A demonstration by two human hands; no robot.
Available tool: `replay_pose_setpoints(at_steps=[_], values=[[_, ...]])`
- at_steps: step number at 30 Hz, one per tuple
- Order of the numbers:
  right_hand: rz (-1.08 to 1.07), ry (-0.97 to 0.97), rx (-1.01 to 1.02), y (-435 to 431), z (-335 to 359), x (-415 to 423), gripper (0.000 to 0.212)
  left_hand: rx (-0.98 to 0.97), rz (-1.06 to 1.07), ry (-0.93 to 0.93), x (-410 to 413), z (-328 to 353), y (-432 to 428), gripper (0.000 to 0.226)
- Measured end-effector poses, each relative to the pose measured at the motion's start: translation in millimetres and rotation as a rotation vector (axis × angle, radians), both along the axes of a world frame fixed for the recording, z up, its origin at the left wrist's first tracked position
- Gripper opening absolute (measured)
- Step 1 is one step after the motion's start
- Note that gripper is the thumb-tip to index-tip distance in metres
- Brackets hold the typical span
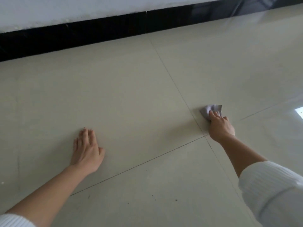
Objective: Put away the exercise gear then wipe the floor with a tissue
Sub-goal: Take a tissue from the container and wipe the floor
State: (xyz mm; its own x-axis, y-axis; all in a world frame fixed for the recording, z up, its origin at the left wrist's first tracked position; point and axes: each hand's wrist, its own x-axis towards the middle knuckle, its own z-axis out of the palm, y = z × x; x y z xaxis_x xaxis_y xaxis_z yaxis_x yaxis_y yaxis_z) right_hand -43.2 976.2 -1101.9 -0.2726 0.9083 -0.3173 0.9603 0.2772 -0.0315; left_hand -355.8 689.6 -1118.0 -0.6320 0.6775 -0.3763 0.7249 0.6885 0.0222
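Note:
A crumpled white tissue (210,109) lies on the pale tiled floor (131,95) at the right, beside a tile joint. My right hand (220,126) presses it down, fingers curled over its near part. My left hand (86,149) rests flat on the floor at the lower left, fingers straight and together, holding nothing. No exercise gear is in view.
A black skirting board (82,36) runs along the foot of a white wall (65,10) at the top. Small dark specks (176,200) dot the tile near the bottom. A bright window reflection (299,112) shines at the right edge.

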Motion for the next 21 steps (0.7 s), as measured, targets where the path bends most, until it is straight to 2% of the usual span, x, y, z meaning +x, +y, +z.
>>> replay_pose_setpoints(at_steps=[3, 6, 9, 12, 14, 16, 17, 19, 21], values=[[-0.134, -0.014, 0.004, 0, -1, -2, 0.060, -0.073, 0.051, 0.004, 12, -2, 20, 0.077], [-0.089, 0.042, 0.053, -42, -4, -27, 0.063, -0.138, 0.128, -0.001, 19, -4, 33, 0.082], [0.096, 0.133, 0.005, -108, -7, -47, 0.069, -0.152, 0.184, -0.015, 24, -7, 39, 0.084], [0.394, 0.257, 0.004, -165, -11, -50, 0.071, -0.142, 0.216, -0.030, 27, -8, 44, 0.082], [0.603, 0.364, -0.053, -176, -13, -37, 0.061, -0.129, 0.208, -0.032, 29, -6, 44, 0.080], [0.816, 0.391, -0.077, -164, -12, -18, 0.060, -0.111, 0.172, -0.023, 33, -4, 42, 0.079], [0.847, 0.394, -0.057, -151, -13, -7, 0.062, -0.109, 0.147, -0.016, 35, -4, 40, 0.078], [0.675, 0.399, -0.002, -122, -12, 15, 0.065, -0.126, 0.088, -0.012, 39, -3, 36, 0.079], [0.346, 0.356, 0.044, -98, -9, 35, 0.066, -0.147, 0.029, -0.024, 40, -3, 31, 0.079]])
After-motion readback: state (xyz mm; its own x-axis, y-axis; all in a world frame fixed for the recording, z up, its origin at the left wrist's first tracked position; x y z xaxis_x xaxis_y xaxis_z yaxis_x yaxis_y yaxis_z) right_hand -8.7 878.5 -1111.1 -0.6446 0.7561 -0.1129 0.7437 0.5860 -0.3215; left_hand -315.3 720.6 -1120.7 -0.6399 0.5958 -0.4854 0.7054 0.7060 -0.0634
